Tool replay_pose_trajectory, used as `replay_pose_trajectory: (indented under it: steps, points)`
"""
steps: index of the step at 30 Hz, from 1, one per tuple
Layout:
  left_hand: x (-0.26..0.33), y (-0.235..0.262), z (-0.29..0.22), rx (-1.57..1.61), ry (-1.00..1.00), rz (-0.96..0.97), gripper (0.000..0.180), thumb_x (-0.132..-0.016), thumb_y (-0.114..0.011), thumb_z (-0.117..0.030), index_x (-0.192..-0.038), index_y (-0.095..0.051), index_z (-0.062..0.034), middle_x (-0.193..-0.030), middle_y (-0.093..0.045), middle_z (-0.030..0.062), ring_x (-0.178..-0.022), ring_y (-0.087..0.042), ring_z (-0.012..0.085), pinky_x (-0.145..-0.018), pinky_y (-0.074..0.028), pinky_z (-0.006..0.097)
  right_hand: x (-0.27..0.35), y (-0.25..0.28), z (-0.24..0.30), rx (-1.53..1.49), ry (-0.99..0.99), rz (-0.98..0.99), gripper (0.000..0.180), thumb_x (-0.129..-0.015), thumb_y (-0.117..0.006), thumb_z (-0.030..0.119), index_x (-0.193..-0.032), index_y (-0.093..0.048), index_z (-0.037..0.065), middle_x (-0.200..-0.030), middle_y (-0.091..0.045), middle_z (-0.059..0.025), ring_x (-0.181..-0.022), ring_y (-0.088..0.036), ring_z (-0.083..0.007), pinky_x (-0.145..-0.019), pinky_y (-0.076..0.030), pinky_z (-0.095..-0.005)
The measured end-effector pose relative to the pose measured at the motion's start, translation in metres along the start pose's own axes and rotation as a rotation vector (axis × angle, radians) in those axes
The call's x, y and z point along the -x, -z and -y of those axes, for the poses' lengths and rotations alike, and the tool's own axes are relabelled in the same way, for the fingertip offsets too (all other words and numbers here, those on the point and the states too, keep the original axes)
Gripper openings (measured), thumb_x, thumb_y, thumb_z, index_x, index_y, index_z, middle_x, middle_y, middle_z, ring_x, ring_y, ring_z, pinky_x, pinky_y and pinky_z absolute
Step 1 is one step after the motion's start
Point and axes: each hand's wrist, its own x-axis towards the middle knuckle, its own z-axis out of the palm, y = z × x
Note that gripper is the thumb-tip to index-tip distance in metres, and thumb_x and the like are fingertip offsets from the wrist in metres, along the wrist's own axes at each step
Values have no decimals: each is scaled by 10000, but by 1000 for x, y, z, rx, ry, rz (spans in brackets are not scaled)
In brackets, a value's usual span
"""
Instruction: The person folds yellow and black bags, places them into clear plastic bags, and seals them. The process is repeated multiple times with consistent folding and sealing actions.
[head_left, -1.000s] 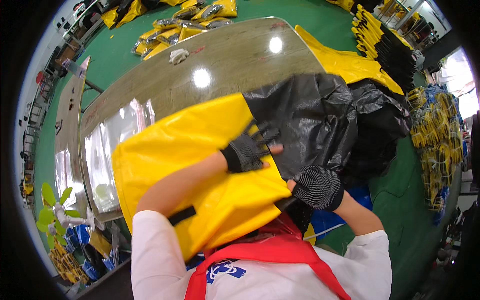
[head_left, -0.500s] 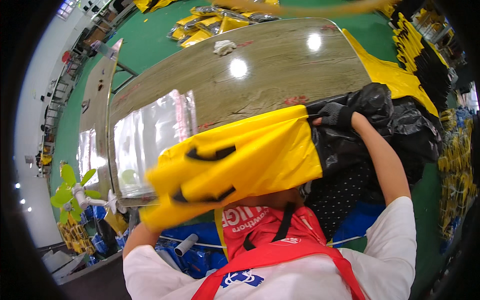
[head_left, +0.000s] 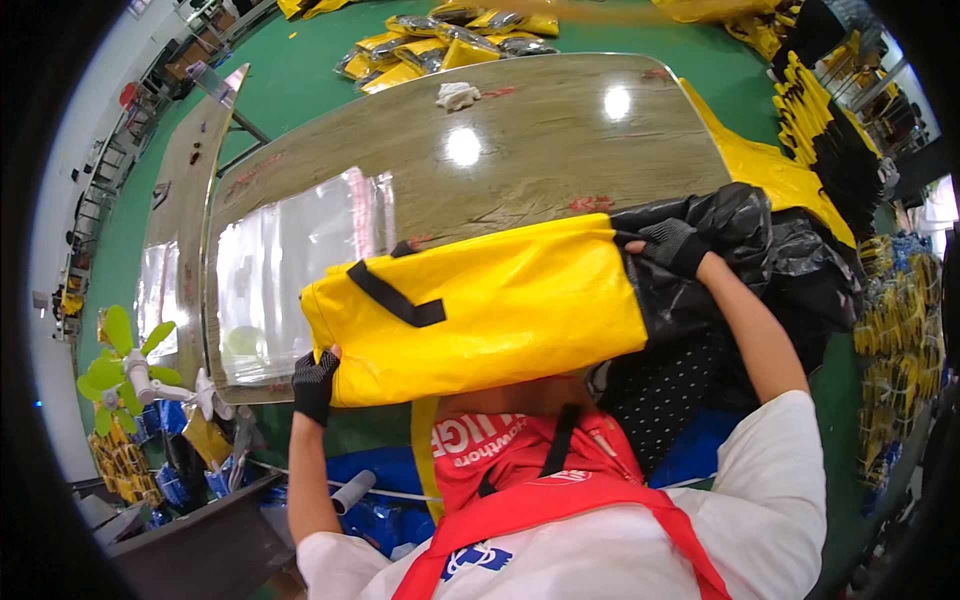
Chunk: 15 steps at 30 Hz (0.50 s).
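I'd pull the yellow cloth (head_left: 520, 305) taut: left hand (head_left: 316, 385) grips its corner; right hand (head_left: 673, 247) lies on black cloth (head_left: 735, 218), grip unclear.

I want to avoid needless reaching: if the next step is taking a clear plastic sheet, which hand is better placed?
Probably the left hand: it grips the left end of the yellow piece, close to the clear sheets. The right hand is farther away, on the black section.

You've got a white short-sleeved shirt (head_left: 757, 500), blue-and-white chest print (head_left: 478, 561), red apron (head_left: 560, 515) with white lettering, black strap (head_left: 563, 440); pale-patterned black gloves on left hand (head_left: 316, 386), right hand (head_left: 672, 246).
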Motion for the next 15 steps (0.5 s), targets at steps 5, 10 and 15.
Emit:
replay_pose_trajectory:
  steps: [5, 10, 15]
  points:
    - [-2, 3, -90, -475, -217, -441, 686, -829, -584, -251, -1370, -259, 17, -1229, -490, 269, -1152, -472, 373, -1007, -348, 394, 10, 3, 5, 168, -124, 23, 506, -844, -472, 546, -893, -675, 85, -876, -650, -166, -848, -611, -349, -755, -472, -396]
    - [24, -136, -294, -300, -1138, 39, 553, -836, -541, -396, -1295, -459, -98, -1345, -411, 197, -1263, -341, 392, -1077, -163, 539, 10, 6, 16, 344, -225, 71, 517, -843, -422, 574, -853, -666, 119, -817, -646, -161, -772, -623, -337, -679, -483, -420]
    - [-7, -221, -282, -359, -937, 64, 737, -728, -598, -520, -1317, -422, -113, -1385, -337, 227, -1306, -237, 427, -1045, -46, 620, 79, 79, 42, 830, -41, -387, 580, -659, -599, 627, -807, -658, 70, -999, -591, -186, -970, -533, -346, -903, -361, -443]
